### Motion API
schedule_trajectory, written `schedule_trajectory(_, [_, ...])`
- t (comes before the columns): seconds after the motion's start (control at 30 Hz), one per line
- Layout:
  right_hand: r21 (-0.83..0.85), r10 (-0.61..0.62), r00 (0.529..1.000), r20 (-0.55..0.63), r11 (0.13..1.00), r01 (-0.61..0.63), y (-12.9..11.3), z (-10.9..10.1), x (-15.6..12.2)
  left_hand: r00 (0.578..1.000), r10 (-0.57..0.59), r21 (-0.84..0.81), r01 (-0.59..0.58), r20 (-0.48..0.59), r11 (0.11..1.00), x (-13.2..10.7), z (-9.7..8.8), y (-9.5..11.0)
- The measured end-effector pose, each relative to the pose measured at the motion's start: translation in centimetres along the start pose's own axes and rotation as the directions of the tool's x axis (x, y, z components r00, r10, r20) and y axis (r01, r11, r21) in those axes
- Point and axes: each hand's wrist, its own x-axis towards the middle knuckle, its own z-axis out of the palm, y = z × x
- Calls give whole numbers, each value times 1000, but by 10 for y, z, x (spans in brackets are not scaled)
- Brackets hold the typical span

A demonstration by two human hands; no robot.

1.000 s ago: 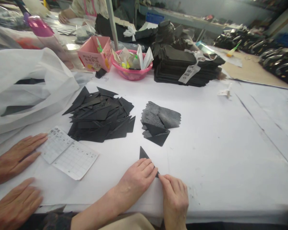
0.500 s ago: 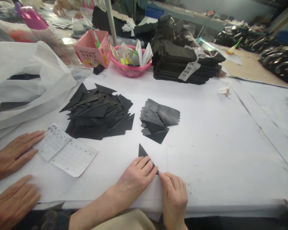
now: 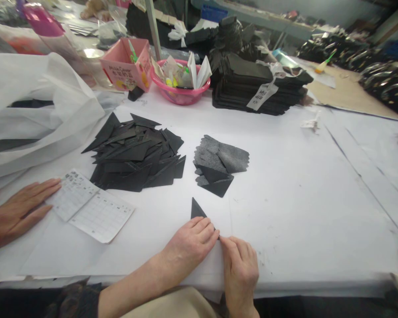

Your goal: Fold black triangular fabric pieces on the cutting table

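black triangular piece [image 3: 197, 209] on the white tabletop [image 3: 305, 221], one sharp corner toward the far side, middle hidden

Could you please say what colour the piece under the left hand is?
The piece is black; the head view shows it best.

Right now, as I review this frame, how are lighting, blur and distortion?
Head view: soft, bright light on the white table, no hard shadows by the right hand, black triangle standing out clearly; head view: booklet too blurred to read; head view: dark heap at upper right looks smeared, stretched.
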Motion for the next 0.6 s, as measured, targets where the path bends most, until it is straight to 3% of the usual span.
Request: schedule_trajectory(0.6, [1,-37,998,46,999,37,4,-4,-2,999,-5,6,5,35,1000,-5,2,1])
